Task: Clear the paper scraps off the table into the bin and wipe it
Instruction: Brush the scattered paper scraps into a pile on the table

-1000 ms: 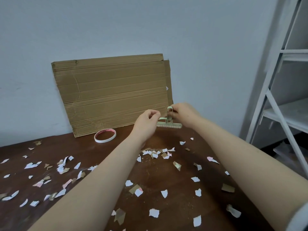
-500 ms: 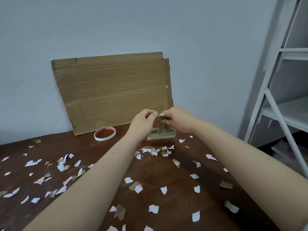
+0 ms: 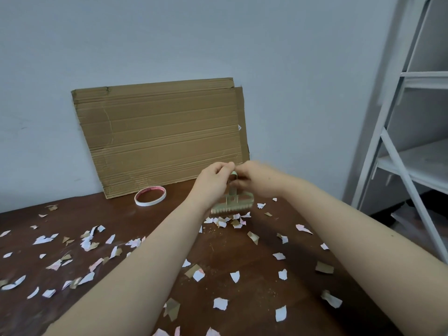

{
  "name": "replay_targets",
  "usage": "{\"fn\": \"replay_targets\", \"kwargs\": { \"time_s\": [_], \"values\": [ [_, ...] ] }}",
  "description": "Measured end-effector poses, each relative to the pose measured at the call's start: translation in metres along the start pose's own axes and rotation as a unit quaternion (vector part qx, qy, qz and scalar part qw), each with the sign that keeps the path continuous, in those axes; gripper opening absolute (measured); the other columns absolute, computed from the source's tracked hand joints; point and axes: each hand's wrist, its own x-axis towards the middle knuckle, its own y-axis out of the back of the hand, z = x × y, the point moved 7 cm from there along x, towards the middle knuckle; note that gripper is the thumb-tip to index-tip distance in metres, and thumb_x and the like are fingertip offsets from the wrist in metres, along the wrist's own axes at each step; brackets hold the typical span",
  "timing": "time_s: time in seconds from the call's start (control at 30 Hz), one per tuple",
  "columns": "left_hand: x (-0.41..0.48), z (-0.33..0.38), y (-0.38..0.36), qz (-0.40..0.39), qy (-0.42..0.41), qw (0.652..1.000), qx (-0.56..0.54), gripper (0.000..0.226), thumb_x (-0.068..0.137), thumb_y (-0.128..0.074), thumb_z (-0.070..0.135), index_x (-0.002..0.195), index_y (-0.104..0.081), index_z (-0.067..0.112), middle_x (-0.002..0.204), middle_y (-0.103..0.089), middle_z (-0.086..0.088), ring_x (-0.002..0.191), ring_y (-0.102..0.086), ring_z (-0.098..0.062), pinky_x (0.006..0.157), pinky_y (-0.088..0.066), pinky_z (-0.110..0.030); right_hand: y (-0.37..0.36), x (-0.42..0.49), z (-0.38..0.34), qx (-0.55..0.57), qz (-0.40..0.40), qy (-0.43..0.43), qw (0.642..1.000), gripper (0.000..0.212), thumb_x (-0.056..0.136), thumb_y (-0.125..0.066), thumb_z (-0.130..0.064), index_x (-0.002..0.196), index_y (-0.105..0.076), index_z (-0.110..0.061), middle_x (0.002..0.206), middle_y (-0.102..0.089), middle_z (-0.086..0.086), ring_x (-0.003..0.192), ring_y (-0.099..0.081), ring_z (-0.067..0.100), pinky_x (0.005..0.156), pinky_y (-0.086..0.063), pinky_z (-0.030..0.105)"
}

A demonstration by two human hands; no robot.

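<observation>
A small pale green hand brush (image 3: 234,204) hangs bristles down just above the dark brown table (image 3: 247,260), near its far edge. My left hand (image 3: 212,181) and my right hand (image 3: 254,179) both pinch the top of its short handle. Right under the bristles lies a small heap of paper scraps (image 3: 226,221). White, pink and brown scraps (image 3: 89,241) are strewn over the rest of the table, thickest at the left. No bin is in view.
A flat sheet of cardboard (image 3: 160,137) leans on the grey wall behind the table. A roll of tape (image 3: 150,195) lies in front of it. A white metal shelf rack (image 3: 409,146) stands to the right of the table.
Both hands have lowered the brush from in front of the cardboard down to the heap of scraps, and its head has tilted a little.
</observation>
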Motion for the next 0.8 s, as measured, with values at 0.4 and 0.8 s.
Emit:
{"fn": "replay_targets", "kwargs": {
  "time_s": [0.4,0.8],
  "values": [
    [-0.002,0.003,-0.016,-0.009,-0.007,0.999,0.035,0.024,0.095,-0.046,0.039,0.107,-0.061,0.024,0.106,-0.062,0.006,0.1,-0.056,-0.012,0.076,-0.042,-0.024,0.006,-0.018,0.084,-0.068,0.07,-0.198,0.975,0.026,0.096,-0.046,-0.027,0.095,-0.065,-0.009,0.086,-0.061,0.011,0.086,-0.057,0.029,0.066,-0.036,0.028],
    [-0.019,0.014,-0.023,0.008,-0.02,0.999,0.034,0.028,0.095,-0.047,0.036,0.105,-0.065,0.018,0.09,-0.06,0.008,0.088,-0.056,-0.013,0.079,-0.042,-0.027,0.033,-0.043,0.025,-0.022,0.071,-0.104,0.992,0.022,0.095,-0.049,-0.021,0.082,-0.061,-0.007,0.067,-0.055,0.001,0.071,-0.051,0.023,0.059,-0.038,0.029]
  ]
}}
